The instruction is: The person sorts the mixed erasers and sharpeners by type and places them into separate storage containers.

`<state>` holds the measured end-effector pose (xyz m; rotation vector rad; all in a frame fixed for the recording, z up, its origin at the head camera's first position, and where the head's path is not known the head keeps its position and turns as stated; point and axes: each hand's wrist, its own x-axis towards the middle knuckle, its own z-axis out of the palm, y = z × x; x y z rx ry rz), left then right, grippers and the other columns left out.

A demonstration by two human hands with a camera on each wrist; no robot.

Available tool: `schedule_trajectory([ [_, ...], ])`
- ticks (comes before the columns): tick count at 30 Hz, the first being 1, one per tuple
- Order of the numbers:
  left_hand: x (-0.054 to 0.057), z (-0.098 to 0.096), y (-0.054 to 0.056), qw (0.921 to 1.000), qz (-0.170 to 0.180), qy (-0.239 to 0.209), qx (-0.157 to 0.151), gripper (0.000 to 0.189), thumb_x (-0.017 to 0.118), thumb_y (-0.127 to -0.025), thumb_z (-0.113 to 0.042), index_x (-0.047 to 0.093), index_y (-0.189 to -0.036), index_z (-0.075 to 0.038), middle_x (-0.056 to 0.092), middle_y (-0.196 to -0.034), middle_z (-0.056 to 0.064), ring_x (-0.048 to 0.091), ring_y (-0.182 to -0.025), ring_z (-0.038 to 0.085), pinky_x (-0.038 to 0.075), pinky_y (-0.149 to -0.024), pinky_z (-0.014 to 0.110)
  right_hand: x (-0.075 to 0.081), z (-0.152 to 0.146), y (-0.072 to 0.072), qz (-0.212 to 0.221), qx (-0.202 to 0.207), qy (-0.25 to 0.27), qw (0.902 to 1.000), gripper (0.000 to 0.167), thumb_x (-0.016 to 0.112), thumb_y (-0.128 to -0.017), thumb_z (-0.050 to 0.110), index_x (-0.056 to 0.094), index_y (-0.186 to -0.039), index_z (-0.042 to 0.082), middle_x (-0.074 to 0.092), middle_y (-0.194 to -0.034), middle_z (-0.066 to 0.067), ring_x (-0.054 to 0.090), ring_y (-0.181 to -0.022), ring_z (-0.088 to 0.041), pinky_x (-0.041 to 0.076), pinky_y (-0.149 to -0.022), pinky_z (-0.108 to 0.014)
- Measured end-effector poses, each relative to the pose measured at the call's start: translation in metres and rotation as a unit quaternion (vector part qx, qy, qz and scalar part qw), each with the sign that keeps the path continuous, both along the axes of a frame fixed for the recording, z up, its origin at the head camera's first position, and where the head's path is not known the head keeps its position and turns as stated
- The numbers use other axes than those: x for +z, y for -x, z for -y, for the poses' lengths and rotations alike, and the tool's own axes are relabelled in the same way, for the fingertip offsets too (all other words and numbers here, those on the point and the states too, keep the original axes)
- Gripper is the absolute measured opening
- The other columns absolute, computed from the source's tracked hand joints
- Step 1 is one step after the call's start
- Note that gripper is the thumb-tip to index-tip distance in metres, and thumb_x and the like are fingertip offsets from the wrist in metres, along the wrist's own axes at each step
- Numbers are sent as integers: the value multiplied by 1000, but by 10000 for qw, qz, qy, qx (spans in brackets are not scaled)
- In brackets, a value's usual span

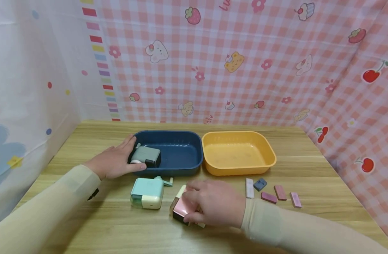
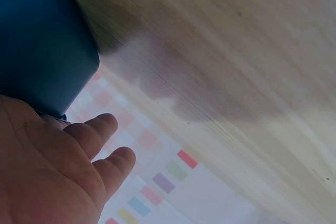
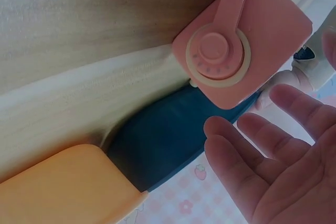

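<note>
My left hand [image 1: 115, 160] rests at the left end of a dark blue tray [image 1: 181, 169], its thumb on the front rim and its fingers along the left side. In the left wrist view, two fingers [image 2: 115, 169] stretch out past the tray wall. Inside that tray lies a grey crank pencil sharpener [image 1: 147, 155]. My right hand [image 1: 217, 203], slightly blurred, is over a pink crank pencil sharpener [image 1: 184, 206] on the table. From the right wrist, its fingers [image 3: 236, 166] look extended and apart from the sharpener's body.
A mint-green crank sharpener [image 1: 149, 194] stands before the blue tray. Right of that tray, touching it, is a yellow tray [image 1: 238, 171]. Several small eraser-like blocks [image 1: 280, 193] lie on the wooden table [image 1: 324, 218] at the right. Patterned cloth [image 1: 213, 77] hangs behind and at the sides.
</note>
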<state>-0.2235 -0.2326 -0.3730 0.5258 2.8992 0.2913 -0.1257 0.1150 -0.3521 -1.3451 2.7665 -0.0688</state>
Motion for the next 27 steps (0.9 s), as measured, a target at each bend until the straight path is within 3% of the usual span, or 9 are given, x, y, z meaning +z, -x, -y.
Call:
schedule_trajectory([
  [5,0,0,0,10000,-6,18,1,117,47,-96,-80,8,-166,5,1,-176,26,19,-161,46,23,-123,73,-3,0,-2,-46,68,0,10000,39,67,-98,61,72,-116,26,67,-141,-2,69,-121,-21,58,-102,-39],
  [12,1,0,0,10000,-11,-1,-10,118,48,-96,-80,8,-166,6,1,-176,26,20,-160,46,24,-123,73,-5,0,-4,79,30,-65,9999,49,69,-97,59,71,-132,25,64,-146,-5,67,-127,-23,57,-105,-42],
  [22,1,1,0,10000,21,-13,2,118,48,-96,-80,7,-166,6,1,-176,26,19,-160,47,23,-123,73,-7,-2,-4,-65,54,-67,9999,46,70,-97,55,70,-132,27,65,-146,-5,67,-128,-22,57,-106,-41],
  [27,-1,1,2,10000,13,-21,-11,118,47,-96,-80,8,-166,6,1,-176,26,17,-161,46,24,-123,73,-11,-5,-1,-2,-47,-90,9999,52,68,-99,52,66,-144,26,61,-153,-8,63,-136,-24,53,-112,-43],
])
